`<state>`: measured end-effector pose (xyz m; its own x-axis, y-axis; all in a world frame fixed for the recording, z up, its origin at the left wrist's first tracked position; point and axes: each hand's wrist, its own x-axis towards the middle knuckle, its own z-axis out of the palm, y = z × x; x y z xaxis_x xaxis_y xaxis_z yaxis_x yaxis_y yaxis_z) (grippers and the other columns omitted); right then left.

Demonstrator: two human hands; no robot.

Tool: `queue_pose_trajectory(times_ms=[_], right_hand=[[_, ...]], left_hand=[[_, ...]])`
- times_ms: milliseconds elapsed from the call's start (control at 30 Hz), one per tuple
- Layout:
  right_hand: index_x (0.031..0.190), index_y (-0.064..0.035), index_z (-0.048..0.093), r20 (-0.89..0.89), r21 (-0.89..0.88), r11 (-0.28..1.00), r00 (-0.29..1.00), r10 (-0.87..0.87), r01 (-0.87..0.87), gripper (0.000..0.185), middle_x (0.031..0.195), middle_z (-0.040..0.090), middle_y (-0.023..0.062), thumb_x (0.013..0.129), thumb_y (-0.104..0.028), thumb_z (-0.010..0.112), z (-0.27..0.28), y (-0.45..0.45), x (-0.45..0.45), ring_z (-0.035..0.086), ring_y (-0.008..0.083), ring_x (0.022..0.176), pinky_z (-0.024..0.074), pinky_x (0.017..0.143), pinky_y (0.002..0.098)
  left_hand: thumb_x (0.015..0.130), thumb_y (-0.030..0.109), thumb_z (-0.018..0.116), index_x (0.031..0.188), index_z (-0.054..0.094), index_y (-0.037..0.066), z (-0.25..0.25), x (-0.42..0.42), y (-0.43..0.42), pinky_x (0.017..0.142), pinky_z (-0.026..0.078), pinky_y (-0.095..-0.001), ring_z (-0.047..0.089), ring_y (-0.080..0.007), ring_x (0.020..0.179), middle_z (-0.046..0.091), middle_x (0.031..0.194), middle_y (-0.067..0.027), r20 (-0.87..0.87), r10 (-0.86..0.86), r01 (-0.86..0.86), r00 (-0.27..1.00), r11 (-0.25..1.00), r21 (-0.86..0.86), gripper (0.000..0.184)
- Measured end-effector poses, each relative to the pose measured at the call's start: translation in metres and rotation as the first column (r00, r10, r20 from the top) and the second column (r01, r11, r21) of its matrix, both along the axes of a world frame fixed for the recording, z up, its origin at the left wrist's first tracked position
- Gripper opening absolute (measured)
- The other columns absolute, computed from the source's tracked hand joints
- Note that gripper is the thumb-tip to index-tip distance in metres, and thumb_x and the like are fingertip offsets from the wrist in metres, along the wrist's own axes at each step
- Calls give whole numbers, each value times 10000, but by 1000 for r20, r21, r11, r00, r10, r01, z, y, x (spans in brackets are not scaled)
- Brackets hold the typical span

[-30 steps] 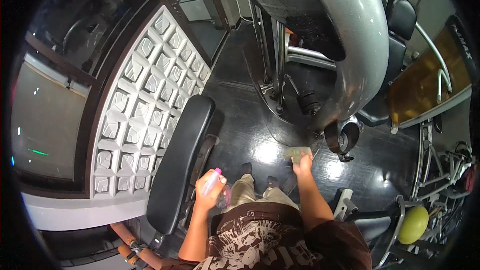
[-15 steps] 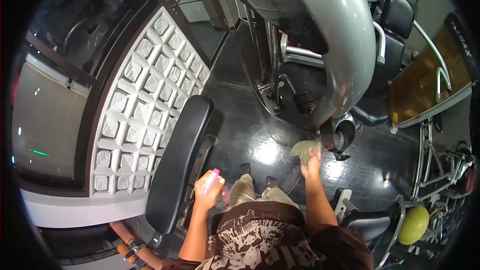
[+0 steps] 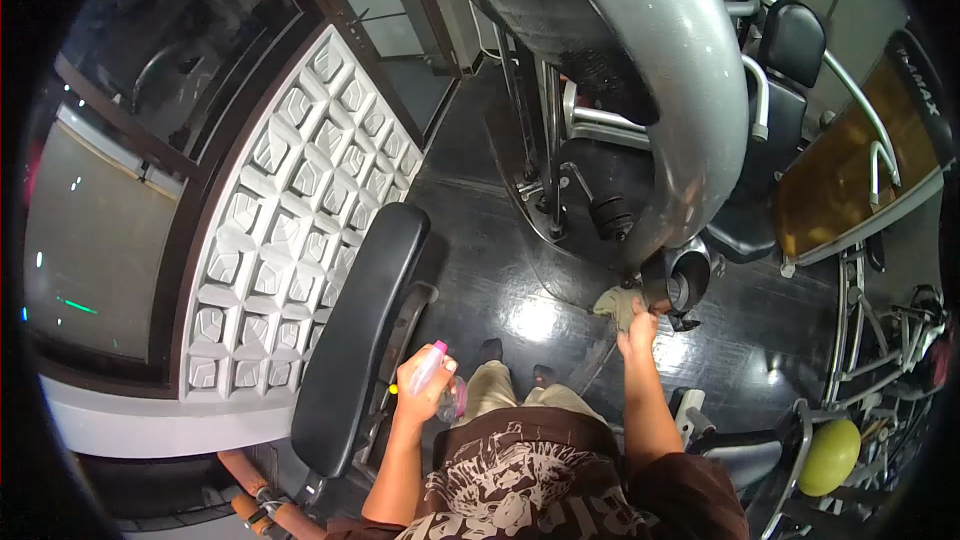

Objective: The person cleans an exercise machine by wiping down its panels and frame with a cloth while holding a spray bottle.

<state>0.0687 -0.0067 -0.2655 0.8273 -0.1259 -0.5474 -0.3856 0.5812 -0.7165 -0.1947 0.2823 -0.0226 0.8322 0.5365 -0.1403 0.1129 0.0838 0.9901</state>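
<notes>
Glossy dark floor point(image 3: 475, 260), left hand point(image 3: 416, 397) wrapped round pink-topped bottle point(image 3: 431, 363), right hand point(image 3: 638, 330) clenching cloth point(image 3: 612, 302)

Head cam, wide-angle, fwd & down twd floor point(image 3: 480, 250)

On the near left, the bottle point(image 3: 428, 368) is showing hot pink at its tip and paler pink below. The cloth point(image 3: 612, 304) is looking a dull olive green. Nearest me, the shirt point(image 3: 515, 480) is wearing a cream print across dark brown, and the trousers point(image 3: 490, 390) are showing beige. Leftward, the bench point(image 3: 362, 330) is gleaming black, and the panel point(image 3: 300, 200) beyond is repeating white faceted squares. The floor point(image 3: 470, 260) is shining black, the arch point(image 3: 700, 80) silver-grey. Over right, the ball point(image 3: 830, 457) is glowing yellow-green and the board point(image 3: 835, 175) amber.
</notes>
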Motion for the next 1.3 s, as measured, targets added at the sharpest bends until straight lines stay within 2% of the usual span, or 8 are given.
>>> queue_pose_trajectory(times_ms=[100, 233, 367, 500, 633, 800, 967, 1300], right_hand=[[1263, -68, 550, 190, -81, 996, 981, 40, -25, 310, 1172, 647, 85, 960, -39, 604, 2, -3, -23, 661, 226, 982, 551, 870, 361], [1258, -76, 543, -182, 96, 995, 982, 57, -39, 309, 1131, 643, 95, 964, 19, 519, -58, 0, -7, 674, 269, 972, 581, 836, 430], [1144, -42, 592, -157, 168, 983, 983, 96, -69, 218, 1073, 673, 172, 966, -59, 467, -97, 17, 29, 699, 338, 920, 595, 802, 486], [1095, -14, 609, -345, 221, 966, 937, -53, 136, 236, 1089, 679, 167, 967, -133, 450, -61, 38, 38, 663, 331, 1041, 551, 919, 447], [1208, -13, 568, -17, 526, 841, 986, 164, -130, 263, 1215, 647, 123, 977, -126, 513, -44, 22, 21, 611, 320, 1158, 447, 1014, 541], [1276, -207, 546, -101, 306, 944, 981, 163, -125, 317, 1275, 606, 51, 966, -136, 547, 1, 7, -16, 598, 281, 1157, 425, 986, 504], [1205, -131, 565, -239, 310, 950, 965, 112, -33, 270, 1163, 653, 94, 947, -92, 496, -84, 9, 12, 628, 306, 1097, 469, 918, 525], [1245, 26, 543, -169, 506, 863, 979, 116, -15, 314, 1210, 632, 141, 975, -96, 440, -3, 12, 16, 610, 319, 1113, 457, 1005, 481]], left_hand=[[876, -11, 673, 886, 621, -28, -6, 0, 2, 541, 487, -278, 605, -133, 579, 590, 798, -54, -22, -5, 5, 1000, 1000, 2, 56], [878, -4, 678, 881, 626, -26, -5, 4, 0, 547, 483, -277, 607, -139, 580, 589, 818, -59, -14, -12, 11, 1000, 1000, -18, 56], [883, 7, 678, 877, 629, -28, 4, 7, 2, 551, 481, -277, 608, -142, 584, 584, 823, -63, -5, -27, 27, 1000, 999, 24, 61], [881, 10, 680, 877, 629, -31, 3, 2, 6, 549, 480, -279, 611, -143, 587, 582, 833, -65, -20, 15, -14, 1000, 1000, 27, 65], [877, 14, 677, 879, 626, -28, 3, -4, 11, 548, 481, -280, 613, -144, 585, 579, 809, -57, -30, 51, -50, 998, 998, 23, 66], [877, 18, 670, 875, 619, -23, 5, 3, 16, 548, 484, -283, 618, -146, 587, 575, 777, -47, -22, 52, -51, 998, 997, 55, 66], [881, 17, 661, 871, 621, -24, 3, 9, 14, 550, 490, -289, 617, -144, 581, 590, 784, -55, 21, 20, -21, 1000, 998, 53, 58], [890, 74, 666, 844, 620, -38, 23, 32, 28, 529, 484, -288, 604, -165, 550, 591, 740, -93, 99, -31, 16, 995, 989, 145, 129]])
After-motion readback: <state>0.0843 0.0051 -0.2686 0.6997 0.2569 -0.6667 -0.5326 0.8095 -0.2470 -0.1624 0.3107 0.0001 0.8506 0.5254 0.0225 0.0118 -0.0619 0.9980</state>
